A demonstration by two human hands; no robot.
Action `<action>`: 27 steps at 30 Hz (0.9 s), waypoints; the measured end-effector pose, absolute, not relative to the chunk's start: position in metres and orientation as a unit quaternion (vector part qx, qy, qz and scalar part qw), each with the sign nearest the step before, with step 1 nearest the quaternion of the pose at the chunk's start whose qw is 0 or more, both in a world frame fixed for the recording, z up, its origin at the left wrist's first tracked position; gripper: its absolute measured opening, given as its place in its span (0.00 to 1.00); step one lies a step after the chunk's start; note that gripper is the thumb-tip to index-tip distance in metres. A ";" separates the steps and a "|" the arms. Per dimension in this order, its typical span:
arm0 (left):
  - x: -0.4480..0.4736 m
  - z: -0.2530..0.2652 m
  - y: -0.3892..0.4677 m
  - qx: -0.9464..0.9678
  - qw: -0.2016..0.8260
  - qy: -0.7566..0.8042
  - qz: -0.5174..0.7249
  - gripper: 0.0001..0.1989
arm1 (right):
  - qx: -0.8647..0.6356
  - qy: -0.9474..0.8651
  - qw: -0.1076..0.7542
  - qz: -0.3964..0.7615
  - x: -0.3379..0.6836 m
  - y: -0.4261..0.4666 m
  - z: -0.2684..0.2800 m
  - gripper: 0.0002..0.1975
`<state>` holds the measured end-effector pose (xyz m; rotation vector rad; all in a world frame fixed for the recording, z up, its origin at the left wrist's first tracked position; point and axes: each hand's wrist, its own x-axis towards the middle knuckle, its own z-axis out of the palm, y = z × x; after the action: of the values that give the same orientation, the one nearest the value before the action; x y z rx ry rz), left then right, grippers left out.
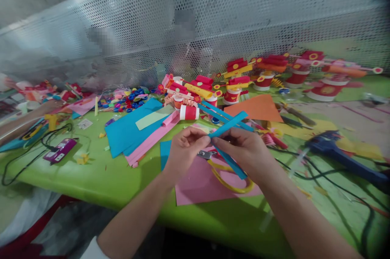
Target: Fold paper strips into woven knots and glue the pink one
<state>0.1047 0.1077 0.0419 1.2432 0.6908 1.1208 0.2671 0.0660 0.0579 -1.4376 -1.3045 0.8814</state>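
Observation:
Both of my hands meet over the green table, fingers pinched on a blue paper strip (230,123). The strip is bent, one end pointing up to the right and the other hanging down to the right. My left hand (187,147) is closed on it at the bend. Beside it, my right hand (243,149) pinches the same strip with thumb and fingers. Below them lies a pair of yellow-handled scissors (228,184), partly hidden by the strip and my right hand, on a pink paper sheet (191,190).
Blue sheets (122,133) and a red-and-white paper cup (189,113) lie ahead. Red and yellow paper models (234,92) line the back by a perforated metal screen (213,15). A blue glue gun (341,155) with cords is right; a purple power strip (61,151) and another person's arm (27,119) are left.

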 end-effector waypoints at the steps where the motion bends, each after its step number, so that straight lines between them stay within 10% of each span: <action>1: 0.103 0.043 0.109 0.556 0.615 0.299 0.472 0.09 | -0.589 -0.547 0.470 0.365 0.267 0.066 0.060 0.15; 10: 0.089 0.048 0.116 0.709 0.500 0.298 0.399 0.10 | -0.575 -0.567 0.447 0.384 0.268 0.066 0.061 0.14; 17: 0.102 0.043 0.117 0.482 0.651 0.323 0.489 0.17 | -0.476 -0.342 0.583 0.563 0.283 0.073 0.068 0.25; 27: 0.112 0.038 0.113 0.364 0.689 0.307 0.546 0.14 | -0.598 -0.526 0.514 0.317 0.250 0.072 0.051 0.20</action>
<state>0.1117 0.1125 0.0384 0.8141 0.6877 1.2212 0.2503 0.0720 0.0512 -1.4379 -1.2647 0.7617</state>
